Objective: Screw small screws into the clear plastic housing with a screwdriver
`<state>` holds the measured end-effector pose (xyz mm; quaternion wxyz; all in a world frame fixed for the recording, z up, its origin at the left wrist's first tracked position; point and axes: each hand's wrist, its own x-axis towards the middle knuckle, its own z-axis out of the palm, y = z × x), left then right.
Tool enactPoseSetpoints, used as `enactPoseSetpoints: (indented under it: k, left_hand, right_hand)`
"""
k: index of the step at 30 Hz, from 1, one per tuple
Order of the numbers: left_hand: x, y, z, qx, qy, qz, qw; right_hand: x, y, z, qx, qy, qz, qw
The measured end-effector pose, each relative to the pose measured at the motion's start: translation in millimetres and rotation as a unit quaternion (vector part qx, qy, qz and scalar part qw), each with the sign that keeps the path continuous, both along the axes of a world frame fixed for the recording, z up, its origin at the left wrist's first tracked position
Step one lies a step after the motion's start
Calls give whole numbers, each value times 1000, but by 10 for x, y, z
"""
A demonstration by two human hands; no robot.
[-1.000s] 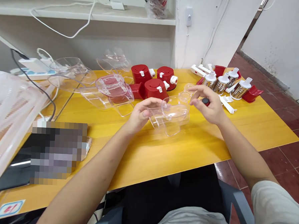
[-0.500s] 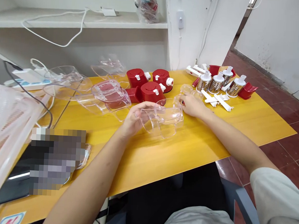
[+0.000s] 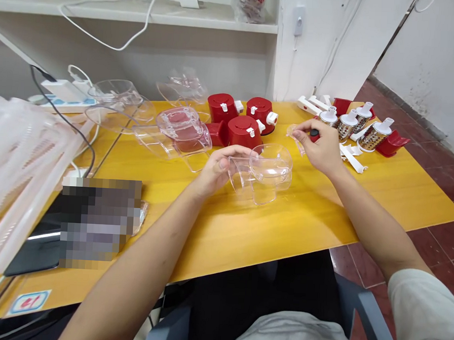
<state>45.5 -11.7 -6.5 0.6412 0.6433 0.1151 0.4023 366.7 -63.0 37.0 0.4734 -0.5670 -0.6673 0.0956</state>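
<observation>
**Clear housing [image 3: 271,168] in the left hand [image 3: 217,169]**

I see fingers curled at its left side; the right hand [image 3: 322,150] pinches a small clear part [image 3: 291,130] between fingers. Red bases [image 3: 244,133] stand just beyond; open surface [image 3: 246,232] reaches the near edge.

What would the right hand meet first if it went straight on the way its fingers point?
Likely the white knob of the rightmost round red unit; the right hand points left toward it, though depth is unclear and it may pass above.
</observation>
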Motion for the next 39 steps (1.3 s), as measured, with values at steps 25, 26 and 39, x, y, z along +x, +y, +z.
enactPoseSetpoints:
  k: [25, 26, 39]
  left_hand:
    - [95, -61, 69, 75, -40, 69, 994]
    - [96, -67, 77, 75, -38, 72, 994]
    - [154, -95, 112, 77, -62, 77, 992]
  right_hand:
    - [-525, -511, 226, 125, 116, 103, 980]
    - [-479, -500, 225, 123, 105, 116, 980]
    - [-134, -355, 273, 187, -45, 255, 947]
